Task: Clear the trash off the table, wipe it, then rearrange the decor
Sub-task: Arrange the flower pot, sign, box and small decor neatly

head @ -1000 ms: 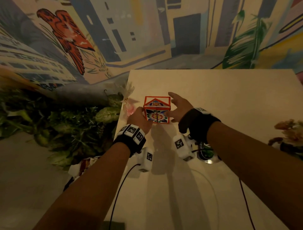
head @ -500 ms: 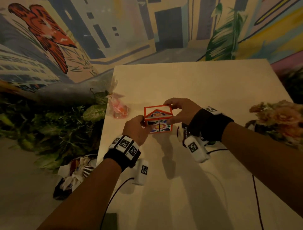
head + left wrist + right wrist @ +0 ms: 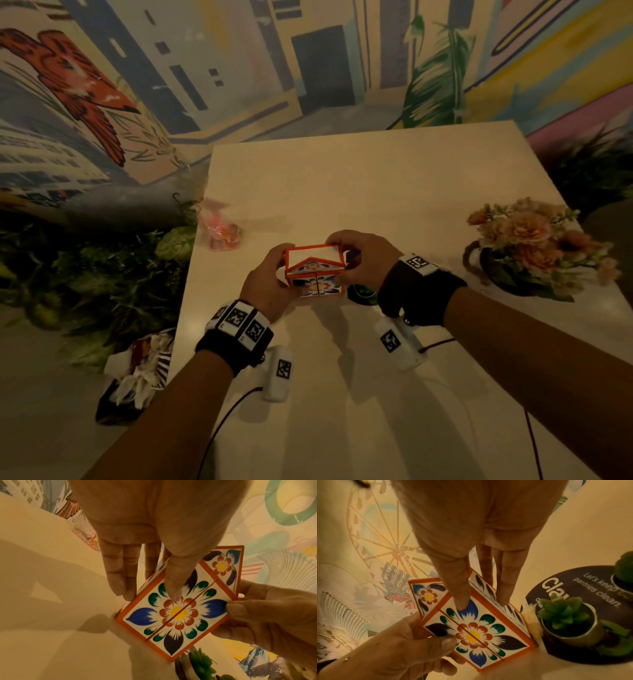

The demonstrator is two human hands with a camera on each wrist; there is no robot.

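Observation:
A small house-shaped decor box (image 3: 315, 270) with orange edges and a painted flower on its front is held a little above the cream table (image 3: 376, 185), tilted toward me. My left hand (image 3: 270, 279) grips its left side, thumb on the painted front (image 3: 173, 588) and fingers along the side wall. My right hand (image 3: 359, 258) grips the right side the same way, its thumb (image 3: 458, 595) on the blue petal. Seen from the right wrist, the box (image 3: 476, 632) hangs just left of a small succulent pot (image 3: 565, 616).
A pink cellophane-wrapped packet (image 3: 221, 226) lies near the table's left edge. A peach flower arrangement (image 3: 534, 246) stands at the right edge. The succulents sit on a dark round card (image 3: 590, 588). A filled trash bag (image 3: 137, 370) and leafy plants (image 3: 96, 274) lie on the floor at left.
Both hands closed on the box, lifted it off the table and brought it nearer and to the right. The flower arrangement has come further into view.

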